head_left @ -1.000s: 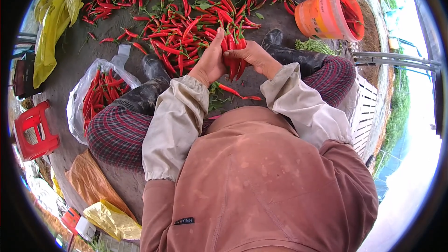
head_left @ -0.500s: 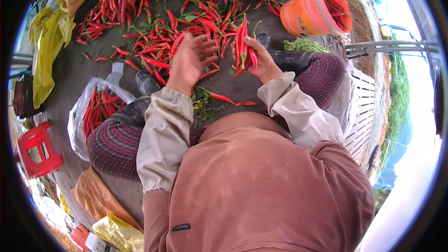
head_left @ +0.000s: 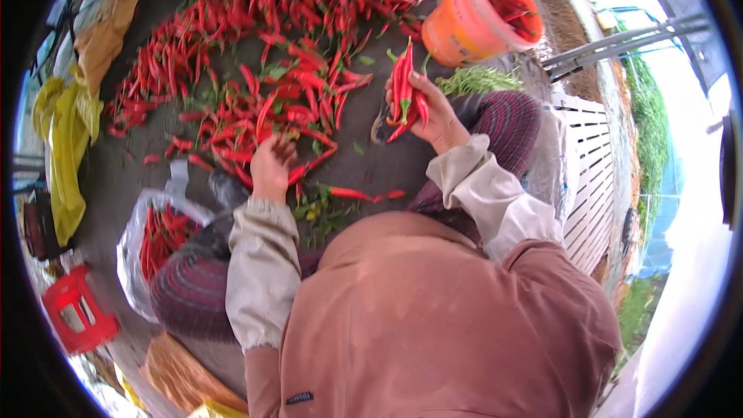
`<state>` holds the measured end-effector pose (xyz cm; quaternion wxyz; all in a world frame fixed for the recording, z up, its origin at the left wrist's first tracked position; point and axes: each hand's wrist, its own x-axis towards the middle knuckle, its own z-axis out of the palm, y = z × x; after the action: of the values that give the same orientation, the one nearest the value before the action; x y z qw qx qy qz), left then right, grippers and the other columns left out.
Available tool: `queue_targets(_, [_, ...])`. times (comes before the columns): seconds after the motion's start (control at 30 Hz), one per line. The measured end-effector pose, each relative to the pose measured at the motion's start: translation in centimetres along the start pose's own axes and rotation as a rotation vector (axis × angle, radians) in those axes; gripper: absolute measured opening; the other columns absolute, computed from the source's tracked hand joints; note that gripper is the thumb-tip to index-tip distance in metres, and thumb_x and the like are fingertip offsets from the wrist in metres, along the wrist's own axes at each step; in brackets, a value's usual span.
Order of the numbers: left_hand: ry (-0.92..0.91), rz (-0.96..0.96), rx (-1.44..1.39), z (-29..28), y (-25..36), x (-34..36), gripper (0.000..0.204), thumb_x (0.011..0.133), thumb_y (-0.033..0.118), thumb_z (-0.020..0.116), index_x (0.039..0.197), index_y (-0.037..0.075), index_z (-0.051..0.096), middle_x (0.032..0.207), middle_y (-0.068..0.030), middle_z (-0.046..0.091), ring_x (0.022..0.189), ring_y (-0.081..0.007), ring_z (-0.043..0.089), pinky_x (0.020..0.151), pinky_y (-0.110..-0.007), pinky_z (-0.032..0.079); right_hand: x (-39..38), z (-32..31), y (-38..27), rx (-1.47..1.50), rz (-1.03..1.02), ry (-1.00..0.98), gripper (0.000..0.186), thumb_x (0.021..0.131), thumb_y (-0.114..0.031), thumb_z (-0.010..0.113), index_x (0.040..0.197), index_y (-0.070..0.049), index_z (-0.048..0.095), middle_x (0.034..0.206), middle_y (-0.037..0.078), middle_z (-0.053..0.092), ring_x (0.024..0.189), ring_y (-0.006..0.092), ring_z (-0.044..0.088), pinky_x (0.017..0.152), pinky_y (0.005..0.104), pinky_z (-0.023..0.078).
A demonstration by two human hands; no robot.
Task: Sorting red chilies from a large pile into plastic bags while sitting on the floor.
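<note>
While the right hand (head_left: 438, 114) is gripping a bunch of red chilies (head_left: 403, 89) right of centre in the head view, its thumb and fingers are pressing the pods side by side, presumably keeping them together one-handed. That is leaving the left hand (head_left: 271, 169) free at the loose chili heap (head_left: 296, 101), left of centre; its fingers are curling, but I can't tell whether they're holding a pod. An orange bucket (head_left: 455, 27) at upper right and a clear plastic bag (head_left: 130, 244) at left are containing more, probably against scattering.

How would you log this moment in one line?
left hand: at chili pile, grip unclear | right hand: holding red chili bunch | orange bucket: chilies inside
</note>
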<state>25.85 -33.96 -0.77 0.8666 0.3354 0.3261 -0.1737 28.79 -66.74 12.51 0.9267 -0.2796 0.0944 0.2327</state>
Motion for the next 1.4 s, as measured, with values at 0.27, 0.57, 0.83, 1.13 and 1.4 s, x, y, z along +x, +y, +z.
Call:
queue_targets(0.27, [0.212, -0.065, 0.067, 0.1, -0.9, 0.0, 0.013, 0.092, 0.022, 0.057, 0.098, 0.011, 0.059, 0.084, -0.0010, 0.063, 0.080, -0.0191, 0.061, 0.070, -0.033, 0.051, -0.3, -2.5, -24.6, -0.057, -0.724, 0.367, 0.024, 0.090, -0.018, 0.067, 0.108, -0.005, 0.059, 0.103, 0.014, 0.066, 0.094, 0.0329, 0.065, 0.090, 0.0484, 0.055])
queue_targets(0.57, [0.141, -0.023, 0.017, 0.0, -1.1, 1.5, 0.010, 0.090, 0.018, 0.061, 0.092, 0.008, 0.061, 0.080, -0.0035, 0.063, 0.071, -0.0183, 0.061, 0.061, -0.032, 0.048, 7.3, -5.0, -25.9, -1.086, -0.599, 0.549, 0.033, 0.097, -0.026, 0.049, 0.110, 0.002, 0.059, 0.109, 0.015, 0.063, 0.095, 0.0226, 0.065, 0.083, 0.0351, 0.054])
queue_targets(0.83, [0.276, -0.035, 0.075, -0.8, -1.5, 0.4, 0.016, 0.089, 0.017, 0.062, 0.103, 0.007, 0.061, 0.088, -0.0062, 0.066, 0.078, -0.0215, 0.064, 0.066, -0.036, 0.052, 6.0, -12.8, 13.9, -2.328, 0.761, -0.479, 0.030, 0.074, -0.029, 0.073, 0.093, -0.005, 0.073, 0.091, 0.016, 0.070, 0.091, 0.0364, 0.067, 0.079, 0.0472, 0.053])
queue_targets(1.13, [0.500, 0.198, -0.104, -2.1, 1.0, 2.1, 0.010, 0.090, 0.011, 0.060, 0.099, 0.006, 0.062, 0.082, -0.0060, 0.066, 0.073, -0.0203, 0.064, 0.063, -0.033, 0.053, 4.3, -15.4, 23.1, -2.303, 0.644, -0.354, 0.026, 0.079, -0.017, 0.066, 0.100, -0.002, 0.062, 0.087, 0.018, 0.069, 0.086, 0.0376, 0.067, 0.074, 0.0485, 0.053])
queue_targets(1.4, [0.457, 0.606, 1.466, -7.9, -3.4, 3.8, 0.018, 0.081, 0.014, 0.059, 0.086, 0.001, 0.070, 0.084, -0.0215, 0.067, 0.075, -0.0356, 0.067, 0.068, -0.045, 0.052, 10.2, -13.6, 18.7, -2.271, -0.057, -0.591, 0.021, 0.075, -0.013, 0.064, 0.095, -0.008, 0.064, 0.092, 0.014, 0.063, 0.087, 0.0327, 0.065, 0.073, 0.0462, 0.053])
